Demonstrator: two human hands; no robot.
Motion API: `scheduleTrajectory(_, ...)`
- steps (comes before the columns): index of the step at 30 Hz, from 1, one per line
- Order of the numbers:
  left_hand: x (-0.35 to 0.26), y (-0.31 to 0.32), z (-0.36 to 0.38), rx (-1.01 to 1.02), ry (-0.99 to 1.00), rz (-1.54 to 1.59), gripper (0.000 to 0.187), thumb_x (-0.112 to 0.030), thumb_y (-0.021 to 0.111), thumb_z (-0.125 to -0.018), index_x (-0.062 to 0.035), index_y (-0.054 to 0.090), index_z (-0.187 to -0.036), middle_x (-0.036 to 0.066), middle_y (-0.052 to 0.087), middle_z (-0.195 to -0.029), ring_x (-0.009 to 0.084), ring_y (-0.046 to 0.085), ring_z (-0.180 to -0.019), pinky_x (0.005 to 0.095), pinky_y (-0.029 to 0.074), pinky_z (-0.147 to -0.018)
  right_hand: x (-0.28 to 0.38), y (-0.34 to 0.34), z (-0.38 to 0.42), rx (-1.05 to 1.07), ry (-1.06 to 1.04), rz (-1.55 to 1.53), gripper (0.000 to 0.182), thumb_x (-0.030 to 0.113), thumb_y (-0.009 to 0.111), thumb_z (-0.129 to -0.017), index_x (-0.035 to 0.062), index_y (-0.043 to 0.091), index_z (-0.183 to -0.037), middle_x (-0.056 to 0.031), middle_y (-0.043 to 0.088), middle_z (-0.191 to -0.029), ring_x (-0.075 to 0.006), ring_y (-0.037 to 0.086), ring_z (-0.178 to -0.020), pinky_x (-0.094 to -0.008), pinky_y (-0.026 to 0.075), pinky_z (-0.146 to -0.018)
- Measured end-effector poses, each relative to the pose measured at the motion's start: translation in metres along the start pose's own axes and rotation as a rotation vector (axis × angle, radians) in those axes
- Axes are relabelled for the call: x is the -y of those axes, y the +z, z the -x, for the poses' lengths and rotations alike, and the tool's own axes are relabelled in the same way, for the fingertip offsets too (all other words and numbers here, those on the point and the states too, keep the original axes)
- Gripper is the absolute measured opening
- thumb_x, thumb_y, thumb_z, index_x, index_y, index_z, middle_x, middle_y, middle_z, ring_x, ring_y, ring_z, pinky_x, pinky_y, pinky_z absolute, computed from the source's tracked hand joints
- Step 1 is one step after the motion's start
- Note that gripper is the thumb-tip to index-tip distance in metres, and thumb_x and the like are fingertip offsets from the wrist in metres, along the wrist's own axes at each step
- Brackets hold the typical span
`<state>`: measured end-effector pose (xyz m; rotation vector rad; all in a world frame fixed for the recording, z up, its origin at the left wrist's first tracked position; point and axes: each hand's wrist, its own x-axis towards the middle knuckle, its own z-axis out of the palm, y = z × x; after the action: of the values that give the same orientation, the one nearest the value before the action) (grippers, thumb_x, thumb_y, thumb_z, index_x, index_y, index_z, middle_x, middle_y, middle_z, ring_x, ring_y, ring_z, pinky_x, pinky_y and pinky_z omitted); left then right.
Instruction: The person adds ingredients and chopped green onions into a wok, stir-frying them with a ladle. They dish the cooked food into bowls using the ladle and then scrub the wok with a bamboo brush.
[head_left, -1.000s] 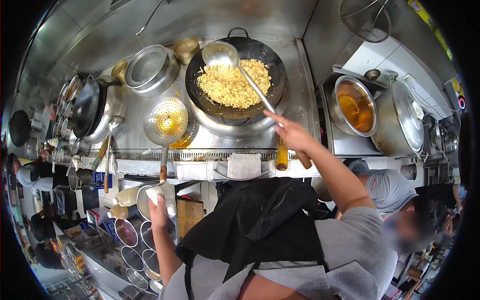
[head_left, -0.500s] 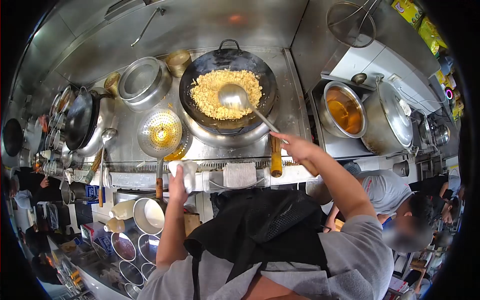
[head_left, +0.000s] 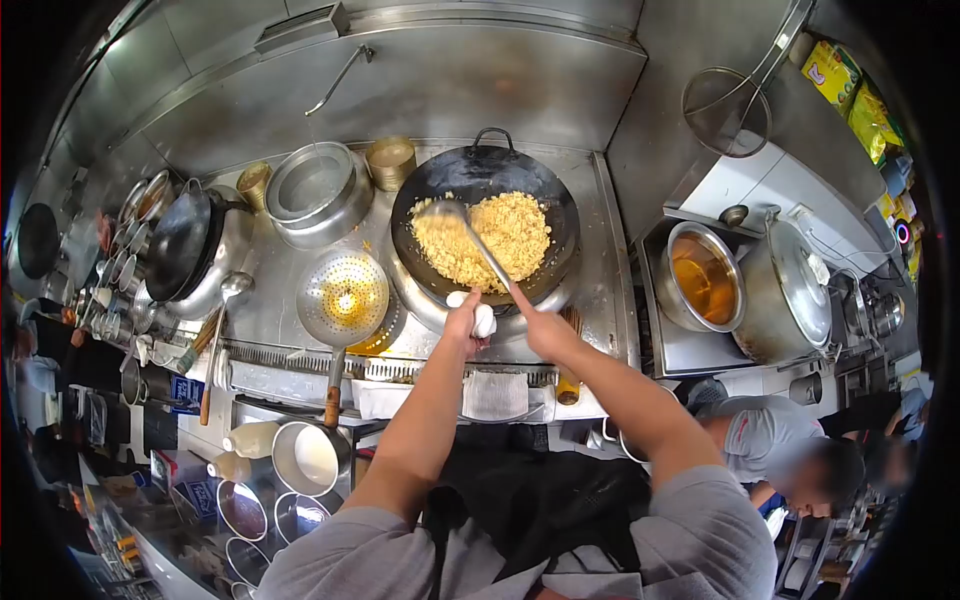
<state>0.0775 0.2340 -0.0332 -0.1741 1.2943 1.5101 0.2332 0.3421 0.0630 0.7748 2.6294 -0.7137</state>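
Note:
A black wok [head_left: 485,165] holds a heap of yellow fried rice [head_left: 500,240]. My right hand [head_left: 548,333] is closed round the handle of a ladle [head_left: 487,253], whose blurred bowl is over the rice on the left side. My left hand [head_left: 464,326] grips a folded white cloth [head_left: 484,319] right at the wok's near rim, where the cloth hides the rim. Left of the wok, a perforated strainer [head_left: 343,297] with a wooden handle rests over a dish with oily liquid.
A metal pot [head_left: 318,195] and a brass-coloured tin [head_left: 390,163] stand behind the strainer. To the right are a bowl of brown liquid [head_left: 703,278] and a lidded stockpot [head_left: 785,290]. A bamboo brush [head_left: 568,385] lies at the front edge. A co-worker [head_left: 765,440] is at the right.
My left hand has moved right and forward with the cloth to the wok's near rim. The ladle bowl has swung left across the rice. The camera view has shifted too.

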Motion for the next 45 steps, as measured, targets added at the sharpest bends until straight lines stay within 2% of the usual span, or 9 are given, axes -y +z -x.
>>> scheduleTrajectory(8, 0.014, 0.000, -0.015, -0.116, 0.105, -0.012, 0.011, -0.022, 0.062, -0.089, -0.0141, 0.062, -0.096, 0.004, 0.065, -0.079, 0.0226, 0.064, -0.069, 0.0439, 0.049, -0.059, -0.065, -0.064, 0.124, 0.157, 0.220, 0.310, 0.096, -0.003, 0.048, -0.083, 0.0420, 0.005, -0.157, -0.0253, 0.069, -0.099, -0.0376, 0.070, -0.090, -0.0482, 0.055, -0.079)
scheduleTrajectory(14, 0.070, -0.048, 0.179, -0.162, 0.303, -0.247, 0.025, -0.006, 0.059, -0.090, -0.0011, 0.059, -0.114, 0.009, 0.063, -0.087, 0.0208, 0.065, -0.082, 0.0368, 0.053, -0.075, -0.062, -0.064, 0.157, -0.052, 0.075, 0.317, 0.088, 0.000, 0.048, -0.086, 0.0378, 0.013, -0.158, -0.0233, 0.069, -0.099, -0.0383, 0.069, -0.084, -0.0501, 0.054, -0.077)
scheduleTrajectory(19, 0.005, 0.009, 0.175, -0.176, 0.144, 0.261, 0.006, -0.010, 0.059, -0.089, -0.0047, 0.059, -0.092, 0.009, 0.064, -0.078, 0.0235, 0.064, -0.061, 0.0420, 0.047, -0.045, -0.075, -0.087, 0.227, 0.215, -0.028, -0.185, 0.093, 0.000, 0.048, -0.084, 0.0396, 0.008, -0.158, -0.0268, 0.068, -0.095, -0.0430, 0.067, -0.084, -0.0514, 0.050, -0.080)
scheduleTrajectory(20, -0.001, 0.011, 0.132, -0.101, 0.136, 0.144, 0.014, -0.018, 0.059, -0.090, -0.0063, 0.060, -0.098, 0.009, 0.066, -0.084, 0.0241, 0.065, -0.066, 0.0423, 0.050, -0.052, -0.072, -0.088, 0.228, 0.438, 0.140, -0.311, 0.094, 0.000, 0.049, -0.084, 0.0405, 0.007, -0.158, -0.0279, 0.068, -0.096, -0.0444, 0.067, -0.085, -0.0511, 0.050, -0.082)
scheduleTrajectory(23, 0.018, -0.008, 0.035, -0.011, 0.179, -0.039, 0.021, -0.025, 0.058, -0.093, -0.0068, 0.060, -0.105, 0.010, 0.067, -0.087, 0.0246, 0.066, -0.071, 0.0431, 0.054, -0.060, -0.093, -0.025, 0.150, 0.148, 0.057, 0.095, 0.096, -0.001, 0.050, -0.083, 0.0426, 0.007, -0.157, -0.0266, 0.067, -0.099, -0.0422, 0.067, -0.087, -0.0495, 0.051, -0.080)
scheduleTrajectory(28, 0.082, -0.053, 0.141, -0.081, 0.277, 0.116, 0.052, 0.007, 0.051, -0.081, -0.0018, 0.049, -0.133, 0.014, 0.063, -0.118, 0.0257, 0.065, -0.103, 0.0378, 0.052, -0.090, -0.061, -0.020, 0.118, -0.087, 0.064, 0.345, 0.091, 0.005, 0.053, -0.088, 0.0441, 0.008, -0.156, -0.0227, 0.067, -0.100, -0.0392, 0.068, -0.088, -0.0493, 0.055, -0.079)
scheduleTrajectory(35, -0.018, -0.004, 0.043, -0.110, 0.144, 0.077, 0.016, -0.024, 0.062, -0.093, -0.0091, 0.059, -0.096, 0.005, 0.065, -0.079, 0.0196, 0.064, -0.070, 0.0384, 0.050, -0.055, -0.075, -0.004, 0.216, -0.015, 0.177, 0.209, 0.084, 0.006, 0.050, -0.088, 0.0409, 0.014, -0.156, -0.0240, 0.068, -0.094, -0.0414, 0.067, -0.086, -0.0522, 0.052, -0.080)
scheduleTrajectory(40, 0.041, -0.042, 0.102, 0.175, 0.235, 0.133, 0.053, -0.041, 0.061, -0.098, -0.0020, 0.052, -0.132, 0.009, 0.066, -0.112, 0.0205, 0.066, -0.094, 0.0365, 0.054, -0.080, -0.119, -0.015, 0.111, -0.043, 0.243, 0.367, 0.092, 0.003, 0.049, -0.087, 0.0482, 0.008, -0.155, -0.0222, 0.070, -0.093, -0.0381, 0.070, -0.084, -0.0504, 0.055, -0.074)
scheduleTrajectory(45, 0.114, -0.147, 0.202, -0.037, 0.152, 0.030, 0.041, -0.036, 0.059, -0.099, -0.0033, 0.058, -0.124, 0.008, 0.068, -0.103, 0.0170, 0.065, -0.084, 0.0343, 0.053, -0.072, -0.142, -0.056, 0.025, -0.243, 0.056, 0.120, 0.085, 0.005, 0.046, -0.088, 0.0458, 0.013, -0.155, -0.0241, 0.067, -0.115, -0.0404, 0.067, -0.101, -0.0495, 0.052, -0.091)
